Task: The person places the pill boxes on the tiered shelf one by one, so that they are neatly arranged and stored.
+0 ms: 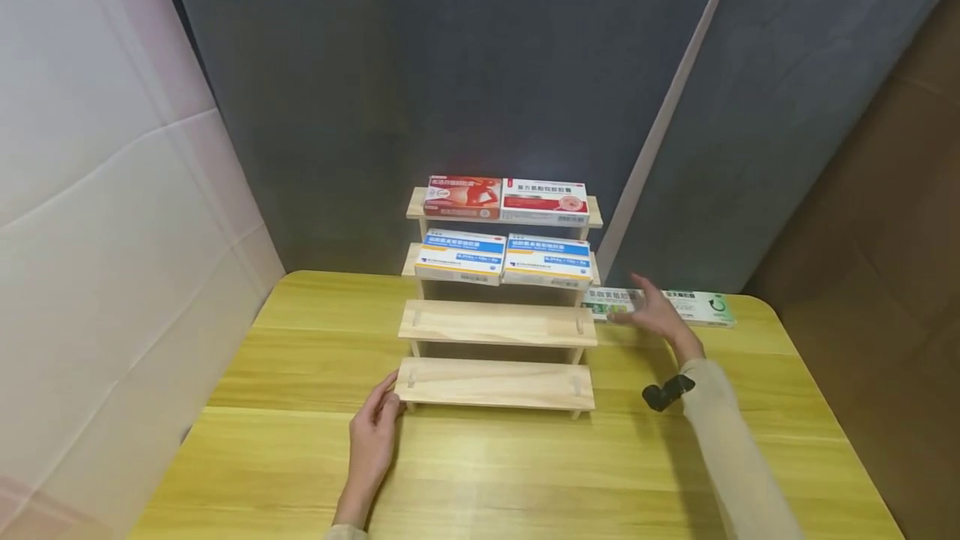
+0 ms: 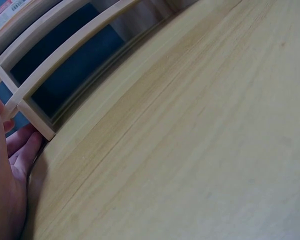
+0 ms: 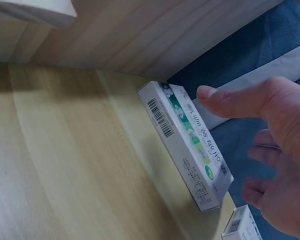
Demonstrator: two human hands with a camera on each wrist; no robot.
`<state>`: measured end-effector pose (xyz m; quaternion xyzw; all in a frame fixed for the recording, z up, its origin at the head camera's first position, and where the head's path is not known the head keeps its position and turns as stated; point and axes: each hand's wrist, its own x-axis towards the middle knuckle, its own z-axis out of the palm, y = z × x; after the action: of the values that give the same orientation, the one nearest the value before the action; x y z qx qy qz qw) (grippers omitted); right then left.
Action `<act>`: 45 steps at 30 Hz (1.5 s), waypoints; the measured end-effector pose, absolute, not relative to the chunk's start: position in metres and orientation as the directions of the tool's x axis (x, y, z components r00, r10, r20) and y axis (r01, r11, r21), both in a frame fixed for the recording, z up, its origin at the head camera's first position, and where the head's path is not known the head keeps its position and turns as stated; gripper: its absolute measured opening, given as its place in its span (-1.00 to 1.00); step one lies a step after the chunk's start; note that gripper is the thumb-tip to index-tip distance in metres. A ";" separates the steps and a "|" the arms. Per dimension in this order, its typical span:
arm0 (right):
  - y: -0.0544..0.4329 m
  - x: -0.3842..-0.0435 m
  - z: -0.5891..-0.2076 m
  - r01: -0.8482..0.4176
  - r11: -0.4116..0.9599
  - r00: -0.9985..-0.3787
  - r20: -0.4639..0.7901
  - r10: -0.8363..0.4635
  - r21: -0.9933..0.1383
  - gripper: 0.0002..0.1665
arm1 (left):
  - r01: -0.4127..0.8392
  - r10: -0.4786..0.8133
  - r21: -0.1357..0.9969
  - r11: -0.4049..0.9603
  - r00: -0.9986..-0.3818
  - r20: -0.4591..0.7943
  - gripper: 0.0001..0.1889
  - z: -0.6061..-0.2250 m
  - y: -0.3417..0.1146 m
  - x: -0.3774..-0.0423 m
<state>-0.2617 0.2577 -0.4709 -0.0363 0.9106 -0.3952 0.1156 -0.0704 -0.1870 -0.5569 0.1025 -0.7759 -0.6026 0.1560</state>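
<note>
A stepped wooden display rack (image 1: 495,382) stands on the table. My left hand (image 1: 373,432) holds the left end of its lowest step, with thumb and fingers (image 2: 27,150) on either side of the end in the left wrist view. To the right of the rack, my right hand (image 1: 656,312) hovers with thumb and fingers spread and nothing between them. Just beyond it lies a white and green medicine box (image 3: 185,145), its barcode side facing the right wrist camera. A second white and green medicine box (image 1: 708,307) lies to its right, partly covered by the hand in the head view.
The top step carries a red medicine box (image 1: 462,197) and a white and red one (image 1: 544,201). Two white and blue boxes (image 1: 461,257) sit on the step below. A grey curtain (image 1: 480,65) hangs behind the table (image 1: 300,440); a brown panel (image 1: 877,273) borders the right side.
</note>
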 end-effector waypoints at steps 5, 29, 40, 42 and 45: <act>0.260 -0.262 -0.480 -0.019 0.750 -0.961 -0.194 -0.196 -0.661 0.24 | 0.036 -0.342 0.968 0.248 -0.932 0.122 -0.62 -0.557 -0.186 -0.071; 0.254 -0.263 -0.484 -0.058 0.893 -0.959 -0.222 -0.174 -0.446 0.15 | 0.027 -0.340 0.968 0.250 -0.933 0.114 -0.60 -0.553 -0.187 -0.068; 0.264 -0.239 -0.496 -0.054 0.895 -0.984 -0.128 -0.123 -0.443 0.06 | -0.024 -0.369 0.962 0.271 -0.926 0.081 -0.60 -0.553 -0.184 -0.071; 0.268 -0.234 -0.499 -0.075 0.879 -0.987 -0.094 -0.134 -0.472 0.04 | -0.025 -0.367 0.959 0.281 -0.926 0.084 -0.60 -0.554 -0.184 -0.071; 0.272 -0.226 -0.504 -0.089 0.842 -0.990 -0.044 -0.133 -0.533 -0.03 | -0.016 -0.364 0.961 0.276 -0.927 0.089 -0.60 -0.555 -0.186 -0.071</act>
<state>-0.2265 0.2724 -0.5043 -0.0578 0.9588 -0.2754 0.0394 -0.0715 -0.1855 -0.5548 0.1211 -0.7850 -0.5893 0.1478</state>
